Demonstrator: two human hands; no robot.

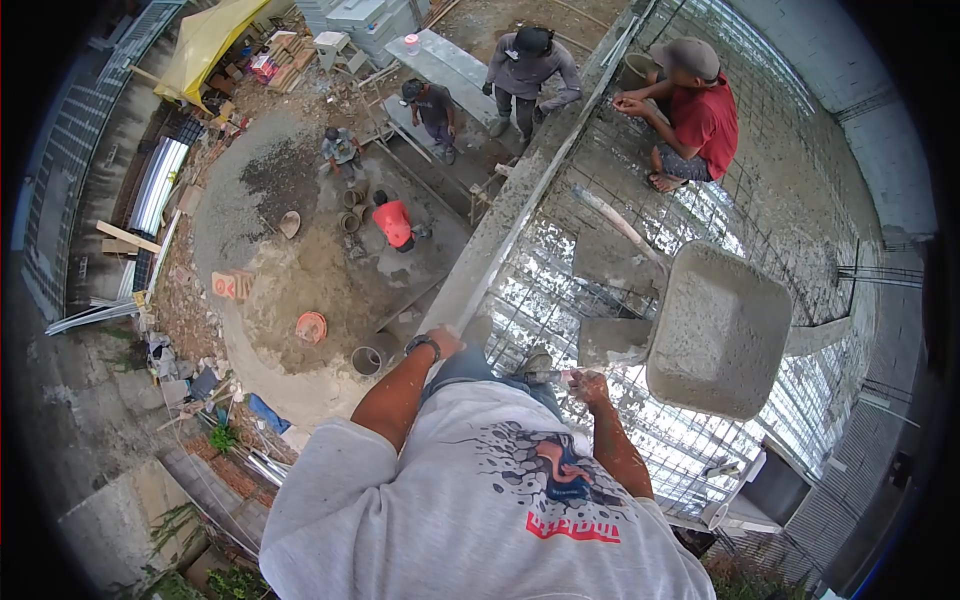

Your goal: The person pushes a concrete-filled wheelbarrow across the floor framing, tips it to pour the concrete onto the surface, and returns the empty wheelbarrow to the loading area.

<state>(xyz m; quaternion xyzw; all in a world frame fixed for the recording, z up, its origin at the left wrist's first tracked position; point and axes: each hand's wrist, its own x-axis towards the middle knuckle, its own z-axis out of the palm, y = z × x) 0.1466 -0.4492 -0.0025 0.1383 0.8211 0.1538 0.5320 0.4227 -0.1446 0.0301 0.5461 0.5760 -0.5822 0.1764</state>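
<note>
My left hand (pixel 446 342), with a dark watch at the wrist, rests by my knee at the concrete ledge (pixel 492 262), holding nothing that I can see. On the other side my right hand (pixel 588 387) is closed around the end of a wheelbarrow handle, partly hidden by the fingers. The wheelbarrow (pixel 722 330) has a cement-coated tray and stands over the mesh to my right. Its other handle (pixel 612 222) points away from me, with no hand on it.
A person in a red shirt (pixel 703 125) squats on the rebar mesh (pixel 520 310) beside a bucket (pixel 637 72). Past the ledge, at a lower level, several people work near a sand pile (pixel 275 280), an orange basin (pixel 311 327) and buckets (pixel 372 358).
</note>
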